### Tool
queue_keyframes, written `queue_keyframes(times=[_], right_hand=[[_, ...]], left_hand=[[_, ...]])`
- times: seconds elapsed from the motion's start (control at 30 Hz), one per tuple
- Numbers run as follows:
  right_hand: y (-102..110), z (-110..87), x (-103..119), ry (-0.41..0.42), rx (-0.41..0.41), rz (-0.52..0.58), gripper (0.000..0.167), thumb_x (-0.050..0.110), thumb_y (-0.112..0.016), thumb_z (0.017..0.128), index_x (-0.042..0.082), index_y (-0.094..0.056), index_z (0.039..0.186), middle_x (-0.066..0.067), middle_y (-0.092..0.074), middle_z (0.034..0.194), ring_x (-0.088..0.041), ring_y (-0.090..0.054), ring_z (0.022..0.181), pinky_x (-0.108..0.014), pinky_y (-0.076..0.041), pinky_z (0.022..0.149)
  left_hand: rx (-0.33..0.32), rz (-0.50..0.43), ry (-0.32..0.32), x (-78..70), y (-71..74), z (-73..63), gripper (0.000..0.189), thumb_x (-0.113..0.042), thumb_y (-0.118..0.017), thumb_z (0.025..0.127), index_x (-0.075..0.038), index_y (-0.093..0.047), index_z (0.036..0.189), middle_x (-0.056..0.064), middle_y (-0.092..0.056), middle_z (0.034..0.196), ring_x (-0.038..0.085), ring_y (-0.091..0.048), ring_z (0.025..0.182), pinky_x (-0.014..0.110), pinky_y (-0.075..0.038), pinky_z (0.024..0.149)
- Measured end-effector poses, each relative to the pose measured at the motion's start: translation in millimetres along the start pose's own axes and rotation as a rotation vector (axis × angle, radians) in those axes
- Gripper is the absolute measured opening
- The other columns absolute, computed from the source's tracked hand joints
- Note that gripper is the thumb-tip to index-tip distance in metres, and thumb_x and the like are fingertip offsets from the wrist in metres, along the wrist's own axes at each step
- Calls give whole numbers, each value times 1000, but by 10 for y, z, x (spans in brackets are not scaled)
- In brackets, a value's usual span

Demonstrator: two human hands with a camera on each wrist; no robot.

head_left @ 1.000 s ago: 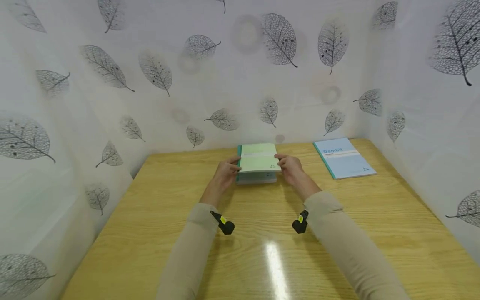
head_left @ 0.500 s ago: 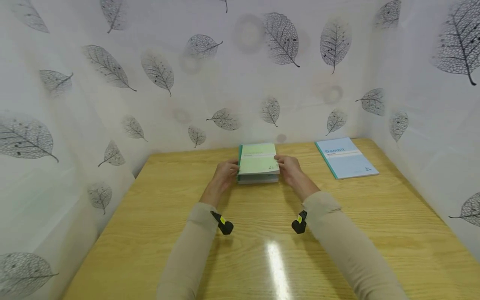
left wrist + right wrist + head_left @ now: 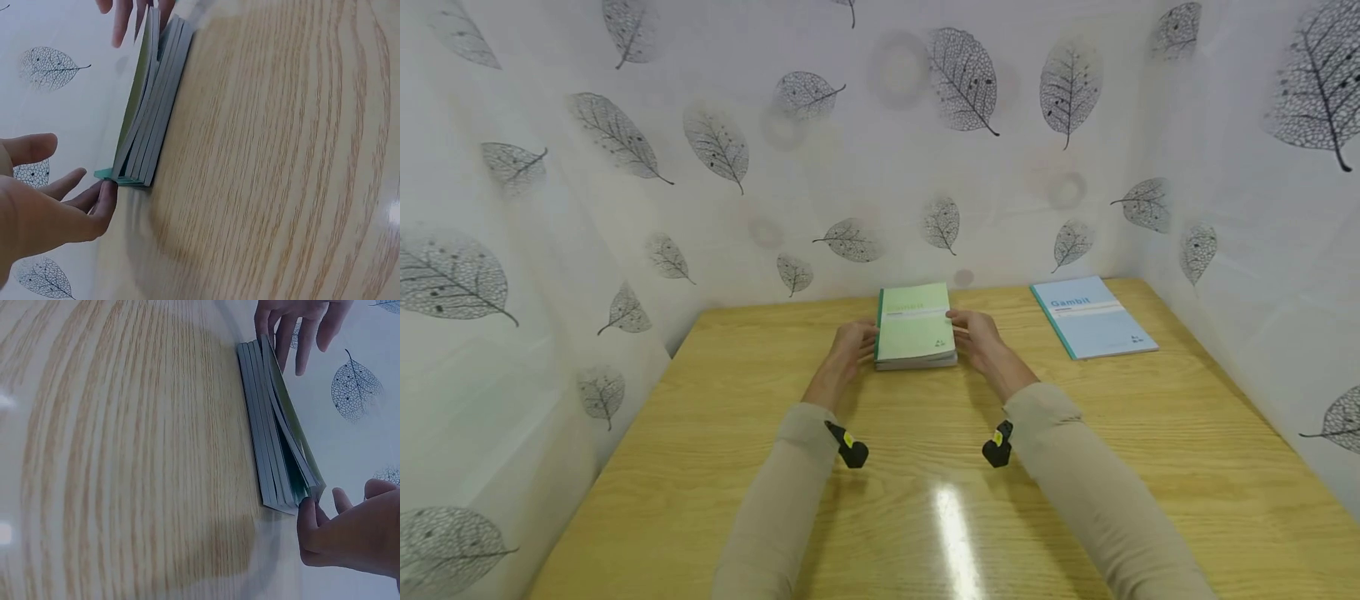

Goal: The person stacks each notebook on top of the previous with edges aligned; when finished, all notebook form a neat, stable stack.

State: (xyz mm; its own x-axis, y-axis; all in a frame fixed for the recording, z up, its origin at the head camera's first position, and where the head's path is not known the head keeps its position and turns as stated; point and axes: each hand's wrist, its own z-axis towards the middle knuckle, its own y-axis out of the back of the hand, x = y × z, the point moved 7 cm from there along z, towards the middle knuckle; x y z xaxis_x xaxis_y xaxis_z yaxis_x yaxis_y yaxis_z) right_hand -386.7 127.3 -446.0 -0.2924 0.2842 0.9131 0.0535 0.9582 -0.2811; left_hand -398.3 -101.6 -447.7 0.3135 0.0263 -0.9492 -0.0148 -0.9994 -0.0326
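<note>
A green-covered notebook [image 3: 913, 323] lies on top of a stack of several notebooks [image 3: 916, 363] at the table's back. Its teal spine faces left. In the right wrist view, a gap shows between it and the notebooks below at the right side. Beside the spine, my left hand [image 3: 850, 346] touches the stack with its fingertips, the thumb apart. At the opposite edge, my right hand [image 3: 981, 337] touches the stack's corner with its lower fingers, while the upper ones stand away. Seen from the right wrist, those right fingertips [image 3: 306, 509] meet the raised edge of the top notebook.
A blue notebook [image 3: 1093, 317] marked "Gambit" lies to the right on the wooden table [image 3: 910, 533]. White curtains [image 3: 880, 167] with grey leaf prints close off the back and both sides. Black wrist devices [image 3: 852, 450] sit below both sleeves.
The green notebook has come down from a raised position onto the stack, its front edge sinking until the wide gap narrowed. Both hands stay at the sides, their grip loosened.
</note>
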Motion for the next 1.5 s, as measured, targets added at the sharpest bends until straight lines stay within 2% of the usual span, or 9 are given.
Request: queue_keyframes(times=[0.37, 0.67, 0.83, 0.93, 1.1, 1.23, 1.33, 1.4, 1.5], right_hand=[[36, -8, 4, 19, 4, -47, 51, 6, -36, 106, -5, -40, 156, -16, -31, 168, -34, -28, 155, -39, -26, 128], [117, 13, -45, -7, -20, -25, 49, 7, -40, 107, -7, -41, 154, -21, -38, 163, -35, -36, 150, -39, -31, 126], [248, 6, -42, -18, -17, 47, 50, 5, -38, 108, -7, -35, 156, -25, -34, 164, -37, -36, 150, -39, -33, 126], [379, 1, 3, -19, -7, 93, 50, 4, -34, 109, -8, -30, 158, -26, -29, 166, -38, -33, 152, -38, -32, 126], [688, -37, 112, -27, 0, 120, 51, 7, -28, 111, -5, -25, 161, -22, -26, 167, -37, -30, 154, -37, -32, 125], [985, -76, 228, -16, -5, 80, 53, 9, -28, 112, -1, -19, 163, -19, -22, 169, -34, -26, 155, -36, -30, 126], [1180, -107, 309, -5, -14, 29, 54, 12, -31, 113, 1, -17, 164, -17, -20, 170, -27, -35, 153, -33, -30, 126], [1292, -121, 351, -2, -25, 4, 55, 12, -34, 113, 2, -18, 164, -17, -21, 170, -22, -49, 143, -32, -31, 125], [1460, -137, 411, 19, -46, -50, 57, 12, -37, 112, 1, -17, 164, -18, -20, 169, -9, -64, 112, -32, -34, 124]], left_hand=[[30, 119, -12, -16, -117, -39, 50, -13, -50, 107, 2, -44, 154, 19, -45, 157, 35, -46, 143, 41, -43, 119], [11, 118, 3, 12, -138, -49, 50, -14, -51, 106, 4, -45, 152, 20, -45, 157, 35, -45, 143, 41, -42, 120], [11, 108, -20, -37, -229, -78, 53, -16, -53, 104, 2, -45, 153, 20, -40, 160, 39, -39, 147, 47, -33, 125], [41, 106, -49, -107, -376, -108, 52, -18, -52, 106, -2, -46, 154, 19, -38, 163, 40, -36, 150, 49, -30, 126], [119, 65, -123, -191, -738, -124, 48, -15, -50, 106, 1, -49, 151, 18, -45, 158, 37, -40, 147, 45, -36, 123], [215, -29, -157, -201, -1107, -163, 48, -14, -49, 106, 4, -47, 151, 20, -46, 157, 38, -41, 147, 43, -38, 122], [289, -102, -171, -178, -1373, -196, 48, -14, -47, 107, 6, -45, 151, 23, -45, 157, 40, -40, 148, 44, -38, 123], [314, -140, -168, -130, -1519, -192, 48, -16, -44, 108, 6, -45, 151, 24, -45, 157, 40, -41, 147, 45, -38, 123], [348, -187, -144, -46, -1739, -200, 49, -17, -41, 109, 8, -44, 151, 28, -42, 158, 41, -42, 146, 45, -37, 123]])
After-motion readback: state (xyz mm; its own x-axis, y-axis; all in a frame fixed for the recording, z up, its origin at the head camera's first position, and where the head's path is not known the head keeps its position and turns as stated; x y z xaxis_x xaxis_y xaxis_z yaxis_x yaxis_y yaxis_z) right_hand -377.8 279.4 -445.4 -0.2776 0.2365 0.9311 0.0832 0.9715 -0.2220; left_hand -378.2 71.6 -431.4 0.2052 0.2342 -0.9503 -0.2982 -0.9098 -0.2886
